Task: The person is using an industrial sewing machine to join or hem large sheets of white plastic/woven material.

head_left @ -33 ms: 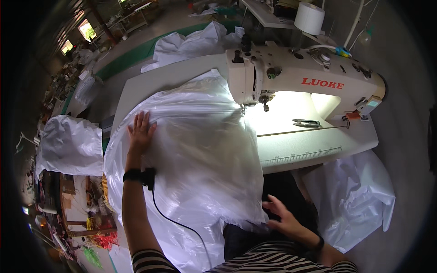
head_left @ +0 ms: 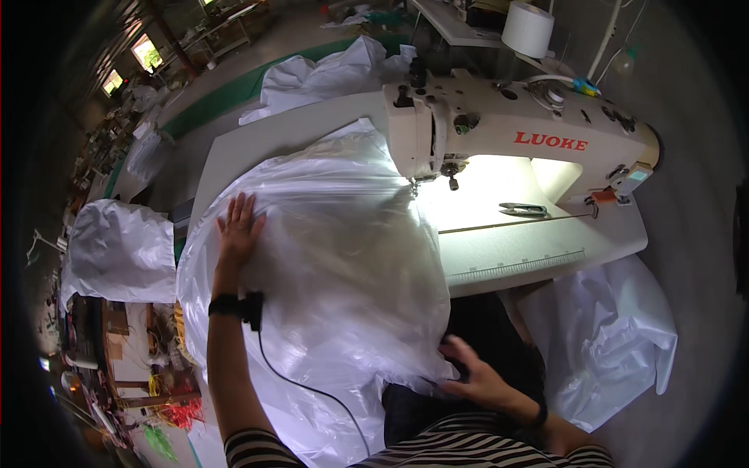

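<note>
A large sheet of shiny white, thin plastic-like material [head_left: 343,265] covers the left of the sewing table and hangs down over my lap. Its upper right part runs in under the needle area of a cream sewing machine [head_left: 538,129], pulled into straight creases. My left hand [head_left: 239,226] lies flat on the sheet near its left edge, fingers stretched out. At the sheet's lower right edge is my right hand [head_left: 480,378], with thumb and fingers apart; whether its fingertips touch the sheet I cannot tell. A wired black device [head_left: 251,310] is strapped at my left wrist.
Thread snips [head_left: 523,210] lie on the lit table bed [head_left: 499,253] right of the needle. A white thread cone [head_left: 527,30] stands behind the machine. More white sheets hang at the right [head_left: 612,343], lie beyond the table [head_left: 328,74] and at the far left [head_left: 121,249].
My right hand has shifted slightly left, closer to the sheet's lower right edge. My left hand stays flat in the same place on the sheet.
</note>
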`<state>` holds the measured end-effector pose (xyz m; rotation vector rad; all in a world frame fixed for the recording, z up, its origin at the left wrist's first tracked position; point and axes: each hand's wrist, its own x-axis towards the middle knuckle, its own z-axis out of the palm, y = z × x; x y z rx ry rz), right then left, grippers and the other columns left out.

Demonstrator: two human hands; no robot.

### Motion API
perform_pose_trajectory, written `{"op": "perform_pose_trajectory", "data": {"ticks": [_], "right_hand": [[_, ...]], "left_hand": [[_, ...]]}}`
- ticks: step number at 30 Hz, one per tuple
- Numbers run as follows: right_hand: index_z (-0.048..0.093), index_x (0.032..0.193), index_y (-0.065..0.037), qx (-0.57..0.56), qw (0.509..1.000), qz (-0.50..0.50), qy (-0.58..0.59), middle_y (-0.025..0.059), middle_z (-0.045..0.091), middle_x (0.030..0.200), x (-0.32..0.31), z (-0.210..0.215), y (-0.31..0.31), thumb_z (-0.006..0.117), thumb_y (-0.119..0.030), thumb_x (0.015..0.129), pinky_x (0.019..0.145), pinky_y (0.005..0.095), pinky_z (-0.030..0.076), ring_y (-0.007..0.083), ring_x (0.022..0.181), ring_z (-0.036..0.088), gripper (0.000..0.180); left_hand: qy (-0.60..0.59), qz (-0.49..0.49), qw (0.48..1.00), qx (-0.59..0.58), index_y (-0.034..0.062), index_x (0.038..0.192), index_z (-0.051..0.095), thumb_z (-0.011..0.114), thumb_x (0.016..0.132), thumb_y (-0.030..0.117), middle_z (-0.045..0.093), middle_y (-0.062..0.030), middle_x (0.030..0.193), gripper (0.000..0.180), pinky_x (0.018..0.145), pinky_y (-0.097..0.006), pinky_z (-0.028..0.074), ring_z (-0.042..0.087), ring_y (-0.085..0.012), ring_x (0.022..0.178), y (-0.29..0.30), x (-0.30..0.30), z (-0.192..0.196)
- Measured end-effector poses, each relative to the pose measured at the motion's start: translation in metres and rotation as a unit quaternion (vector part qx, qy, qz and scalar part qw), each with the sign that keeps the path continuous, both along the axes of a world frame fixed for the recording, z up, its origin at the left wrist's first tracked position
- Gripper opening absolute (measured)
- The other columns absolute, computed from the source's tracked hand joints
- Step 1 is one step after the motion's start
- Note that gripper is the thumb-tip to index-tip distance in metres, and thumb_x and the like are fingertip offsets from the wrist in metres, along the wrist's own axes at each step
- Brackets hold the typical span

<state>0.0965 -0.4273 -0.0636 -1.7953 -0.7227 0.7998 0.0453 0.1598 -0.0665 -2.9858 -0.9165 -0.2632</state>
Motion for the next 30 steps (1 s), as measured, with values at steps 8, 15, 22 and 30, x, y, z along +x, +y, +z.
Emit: {"op": "perform_pose_trajectory", "data": {"ticks": [8,15,22,30], "right_hand": [[0.062,0.111,-0.002,-0.056,0.952,0.079,0.29,0.0072,0.071,0.096,0.004,-0.023,-0.053,0.063,-0.015,0.092,0.084,0.0299,0.051,0.0164,0.091,0.067,0.023],[0.063,0.113,-0.005,-0.066,0.996,0.036,-0.037,0.0092,0.068,0.09,0.02,0.024,-0.056,0.068,-0.022,0.089,0.075,0.0316,0.053,0.0231,0.081,0.069,0.03],[0.068,0.097,-0.008,0.033,0.964,0.231,-0.126,0.0126,0.068,0.092,0.012,0.031,-0.013,0.069,-0.019,0.085,0.066,0.0367,0.054,0.0302,0.079,0.067,0.016],[0.065,0.103,-0.006,0.092,0.924,0.114,-0.353,0.0073,0.066,0.101,0.016,0.036,0.0,0.07,-0.013,0.081,0.066,0.0331,0.055,0.0246,0.08,0.067,0.023]], "left_hand": [[-0.024,-0.079,0.995,0.048,0.0118,0.146,0.041,0.047,0.1,0.029,0.034,-0.0122,0.155,0.05,0.116,-0.048,0.023,0.028,-0.0296,0.145,0.009,-0.042,0.015],[-0.273,-0.068,0.956,-0.081,0.0059,0.127,0.059,0.055,0.093,0.007,0.062,-0.0156,0.128,0.034,0.101,-0.042,0.045,0.06,-0.0326,0.118,-0.202,-0.061,0.047],[0.001,-0.352,0.927,-0.132,0.0128,0.132,0.054,0.063,0.088,0.032,0.05,-0.0068,0.143,0.049,0.111,-0.056,0.03,0.044,-0.023,0.135,-0.418,-0.096,0.011],[-0.087,0.073,0.992,-0.054,0.0028,0.121,0.06,0.064,0.081,0.0,0.051,-0.0197,0.136,0.04,0.103,-0.045,0.043,0.051,-0.0377,0.124,-0.364,-0.163,-0.002]]}}
